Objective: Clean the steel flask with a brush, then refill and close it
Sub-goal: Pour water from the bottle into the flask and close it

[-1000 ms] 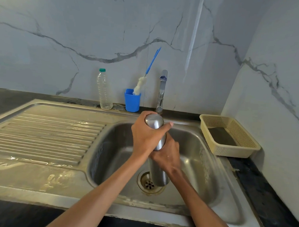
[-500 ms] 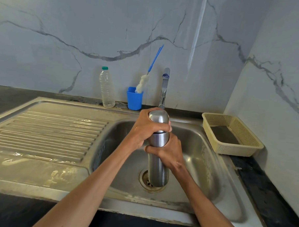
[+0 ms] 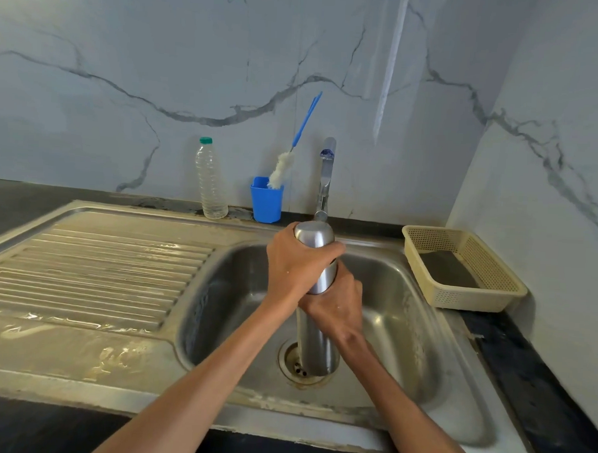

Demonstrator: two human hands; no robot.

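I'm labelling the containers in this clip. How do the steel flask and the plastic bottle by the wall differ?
The steel flask is opaque metal; the plastic bottle is clear.
The flask is held over the sink basin by the left hand and right hand; the bottle stands untouched on the ledge.
The bottle has a green cap; the flask's top is steel.
Both stand upright.

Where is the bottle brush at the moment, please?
The bottle brush stands in the blue cup at the wall, between the plastic bottle and the tap.
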